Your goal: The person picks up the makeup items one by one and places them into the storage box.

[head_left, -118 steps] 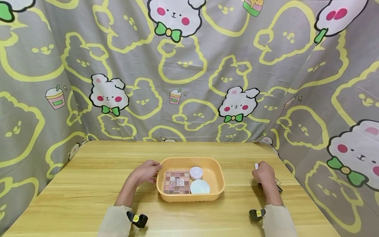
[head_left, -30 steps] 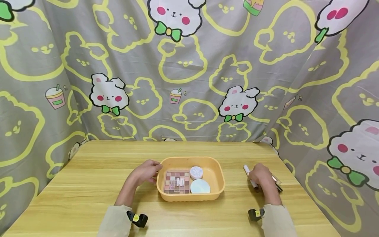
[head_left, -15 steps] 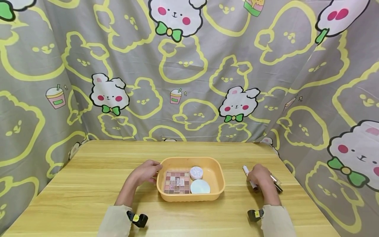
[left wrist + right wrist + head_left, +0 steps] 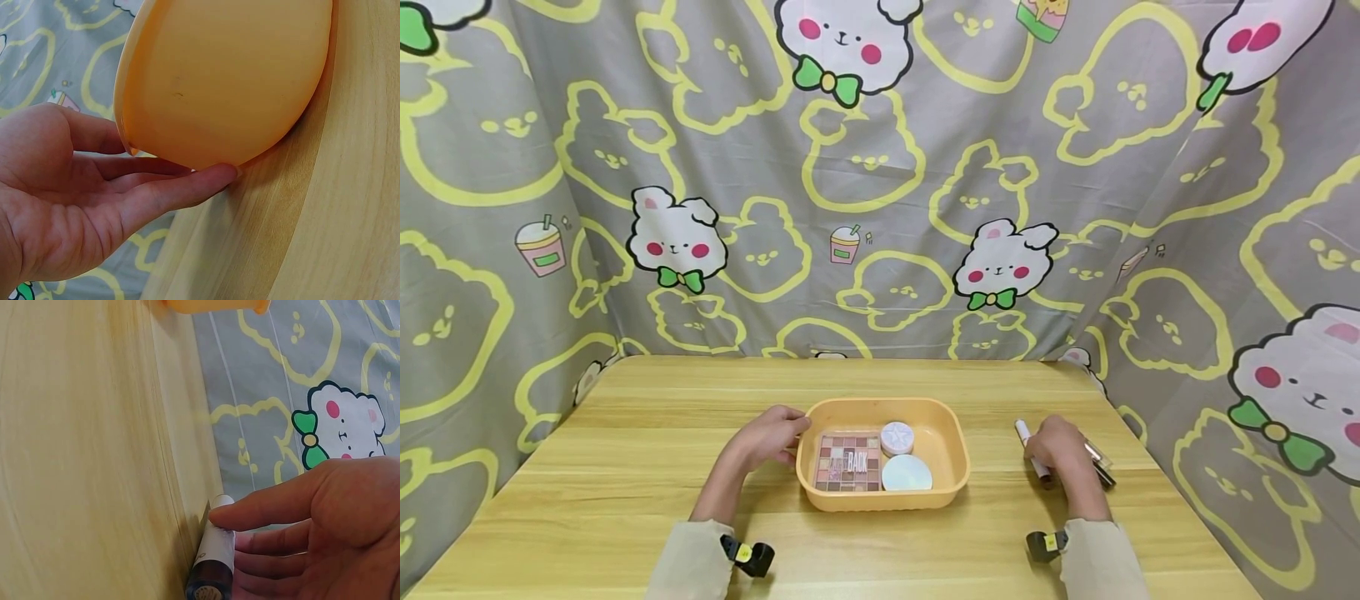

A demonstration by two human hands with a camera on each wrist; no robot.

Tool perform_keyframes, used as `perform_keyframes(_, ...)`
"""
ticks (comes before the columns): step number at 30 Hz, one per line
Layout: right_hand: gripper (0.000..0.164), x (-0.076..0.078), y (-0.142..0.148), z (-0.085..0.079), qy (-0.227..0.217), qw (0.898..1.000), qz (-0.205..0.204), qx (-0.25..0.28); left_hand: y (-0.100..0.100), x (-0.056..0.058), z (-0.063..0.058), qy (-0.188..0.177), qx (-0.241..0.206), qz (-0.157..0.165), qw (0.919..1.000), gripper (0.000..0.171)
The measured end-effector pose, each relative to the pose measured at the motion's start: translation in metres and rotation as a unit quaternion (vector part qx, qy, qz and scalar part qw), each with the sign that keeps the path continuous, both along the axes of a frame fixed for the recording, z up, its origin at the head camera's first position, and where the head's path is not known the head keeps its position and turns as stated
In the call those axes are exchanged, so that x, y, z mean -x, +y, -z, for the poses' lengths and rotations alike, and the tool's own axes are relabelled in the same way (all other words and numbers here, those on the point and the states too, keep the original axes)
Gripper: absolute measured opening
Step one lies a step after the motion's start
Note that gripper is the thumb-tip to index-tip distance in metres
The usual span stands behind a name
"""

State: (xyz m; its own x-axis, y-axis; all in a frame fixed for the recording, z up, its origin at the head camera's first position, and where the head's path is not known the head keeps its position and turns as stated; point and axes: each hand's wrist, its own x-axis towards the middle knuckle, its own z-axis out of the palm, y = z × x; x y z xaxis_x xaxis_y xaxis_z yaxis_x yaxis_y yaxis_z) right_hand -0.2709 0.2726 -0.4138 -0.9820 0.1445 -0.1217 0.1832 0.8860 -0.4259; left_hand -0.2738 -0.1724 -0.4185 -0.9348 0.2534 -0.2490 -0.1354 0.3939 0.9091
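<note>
A yellow plastic tray (image 4: 883, 500) stands mid-table. My left hand (image 4: 772, 437) holds its left end; in the left wrist view, that hand's fingers (image 4: 206, 181) lie against the outer wall and rim. Inside the tray are an eyeshadow palette (image 4: 842, 464), a small round case with a star pattern (image 4: 897, 437) and a larger pale round compact (image 4: 907, 473). To the right, my right hand (image 4: 1062, 450) pinches a lipstick tube (image 4: 219, 544), white with a dark brown end, low at the tabletop. Its far fingers are partly hidden behind the tube.
Beside the right hand lie a clear, gold-toned slim tube (image 4: 1098, 454) and a black slim tube (image 4: 1105, 477), both partly covered by the hand. The wooden table (image 4: 737, 383) ends at a grey patterned curtain (image 4: 880, 208) on the back and sides.
Since the earliest frame, my right hand and the lipstick tube have shifted slightly left, and more of the tube shows. Over the last half second almost nothing moves. The left hand stays put.
</note>
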Motion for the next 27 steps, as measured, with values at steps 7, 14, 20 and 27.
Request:
perform_keyframes(7,0.015,0.0009,0.001,0.0008,0.017,1.0,0.013,0.018,0.0,0.0,0.0005,-0.001,-0.008,0.004,1.0,0.042)
perform_keyframes(14,0.018,0.0013,0.0033,-0.0026,0.037,0.999,0.02,0.03,0.0,0.0013,0.0,-0.004,-0.011,-0.002,0.9999,0.041)
perform_keyframes(20,0.021,0.0011,0.0025,-0.0053,0.035,0.998,0.028,0.05,0.0009,0.0013,-0.0007,-0.006,-0.011,0.002,0.9999,0.042)
perform_keyframes(27,0.03,0.0018,0.0003,-0.008,0.038,0.997,0.022,0.066,-0.0005,0.0006,-0.001,-0.007,-0.008,-0.001,0.9999,0.041)
